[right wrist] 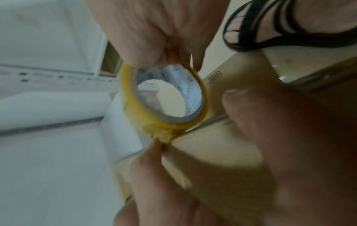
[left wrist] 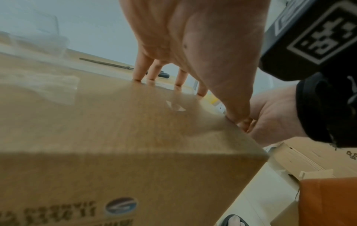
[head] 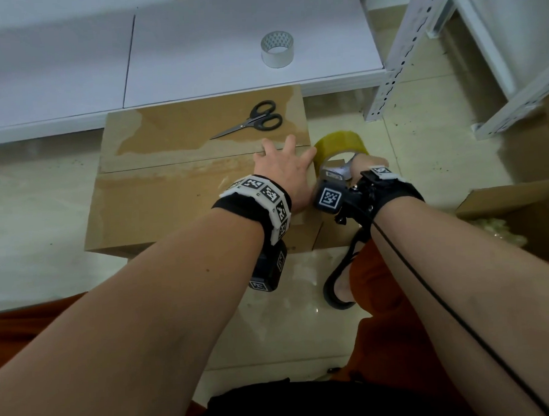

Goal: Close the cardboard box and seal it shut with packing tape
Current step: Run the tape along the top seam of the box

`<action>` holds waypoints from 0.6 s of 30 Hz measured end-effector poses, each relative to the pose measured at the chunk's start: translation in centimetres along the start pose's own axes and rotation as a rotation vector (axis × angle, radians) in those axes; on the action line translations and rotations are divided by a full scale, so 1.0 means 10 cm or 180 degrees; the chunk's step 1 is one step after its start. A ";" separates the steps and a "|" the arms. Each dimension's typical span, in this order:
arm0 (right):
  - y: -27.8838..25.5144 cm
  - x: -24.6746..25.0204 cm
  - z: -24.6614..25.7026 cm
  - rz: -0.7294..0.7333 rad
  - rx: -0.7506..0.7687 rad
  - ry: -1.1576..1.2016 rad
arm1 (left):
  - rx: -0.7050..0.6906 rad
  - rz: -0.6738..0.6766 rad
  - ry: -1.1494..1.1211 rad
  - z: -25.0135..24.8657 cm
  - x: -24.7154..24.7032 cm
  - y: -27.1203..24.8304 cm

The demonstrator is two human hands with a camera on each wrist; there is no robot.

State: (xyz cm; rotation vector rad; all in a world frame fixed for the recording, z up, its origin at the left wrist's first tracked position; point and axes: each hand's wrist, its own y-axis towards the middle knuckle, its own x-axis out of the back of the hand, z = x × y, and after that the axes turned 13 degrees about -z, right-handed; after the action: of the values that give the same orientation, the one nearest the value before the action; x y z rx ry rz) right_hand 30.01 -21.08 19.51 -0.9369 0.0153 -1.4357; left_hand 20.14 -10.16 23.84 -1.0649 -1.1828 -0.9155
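Note:
A brown cardboard box (head: 172, 193) stands on the floor with its top flaps down and old tape marks along the seam. My left hand (head: 284, 169) lies flat on the box's right end, fingers spread, fingertips (left wrist: 138, 79) pressing the top. My right hand (head: 364, 167) grips a yellow packing tape roll (head: 343, 145) just off the box's right edge. In the right wrist view the tape roll (right wrist: 164, 97) is pinched at its rim, its loose end against the box (right wrist: 222, 152) edge near my left hand's fingers (right wrist: 152, 168).
Black scissors (head: 253, 119) lie on the box's far part. A clear tape roll (head: 277, 49) stands on the white shelf (head: 197, 54) behind. A metal rack (head: 395, 61) rises at right. Another open carton (head: 518, 209) sits at right, my sandalled foot (head: 342, 280) below.

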 end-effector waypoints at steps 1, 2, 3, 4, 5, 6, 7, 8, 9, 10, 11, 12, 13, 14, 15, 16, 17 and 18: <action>-0.03 0.02 0.03 -0.0432 0.0047 0.0083 | -0.0016 0.0019 -0.0006 0.01 0.02 0.00; -0.06 0.04 0.10 -0.0890 0.0006 0.0223 | -0.0033 0.0031 -0.0011 0.02 0.02 0.00; -0.10 0.03 0.17 -0.1144 0.0137 0.0359 | -0.0050 0.0049 -0.0020 0.05 0.02 0.00; -0.13 0.02 0.23 -0.1377 0.0522 0.0316 | -0.0075 0.0084 -0.0026 0.08 0.02 0.00; -0.15 0.00 0.29 -0.1619 0.0997 0.0245 | -0.0100 0.0135 -0.0044 0.11 0.02 -0.01; -0.23 -0.02 0.33 -0.1664 0.1447 0.0145 | -0.0121 0.0216 -0.0083 0.14 0.02 -0.02; -0.28 -0.05 0.36 -0.1636 0.1852 0.0163 | -0.0129 0.0309 -0.0165 0.16 0.04 -0.04; -0.32 -0.11 0.39 -0.1533 0.2201 0.0184 | -0.0109 0.0365 -0.0301 0.18 0.08 -0.06; -0.38 -0.17 0.41 -0.1394 0.2452 0.0255 | -0.0085 0.0356 -0.0472 0.20 0.10 -0.08; -0.42 -0.24 0.43 -0.1183 0.2615 0.0271 | -0.0062 0.0276 -0.0640 0.24 0.12 -0.10; -0.47 -0.31 0.44 -0.1007 0.2790 0.0222 | -0.0039 0.0141 -0.0794 0.27 0.13 -0.11; -0.51 -0.37 0.46 -0.0861 0.2972 0.0068 | -0.0014 -0.0026 -0.0922 0.33 0.14 -0.13; -0.54 -0.42 0.48 -0.0766 0.3157 -0.0159 | 0.0016 -0.0181 -0.1032 0.39 0.13 -0.16; -0.59 -0.45 0.51 -0.0647 0.3300 -0.0415 | 0.0062 -0.0301 -0.1137 0.45 0.13 -0.19; -0.62 -0.48 0.54 -0.0522 0.3427 -0.0656 | 0.0121 -0.0372 -0.1230 0.50 0.12 -0.23; -0.65 -0.51 0.58 -0.0360 0.3527 -0.0894 | 0.0189 -0.0405 -0.1290 0.56 0.11 -0.27; -0.67 -0.53 0.62 -0.0215 0.3590 -0.1145 | 0.0253 -0.0422 -0.1332 0.60 0.11 -0.31; -0.69 -0.56 0.67 -0.0085 0.3634 -0.1412 | 0.0334 -0.0428 -0.1392 0.65 0.11 -0.34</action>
State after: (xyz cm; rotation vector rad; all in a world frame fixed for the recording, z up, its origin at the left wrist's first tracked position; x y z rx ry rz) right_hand 26.78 -11.89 24.82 -0.2606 -1.0381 -0.9697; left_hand 15.37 -4.82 25.76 -1.1436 -1.6623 -0.7309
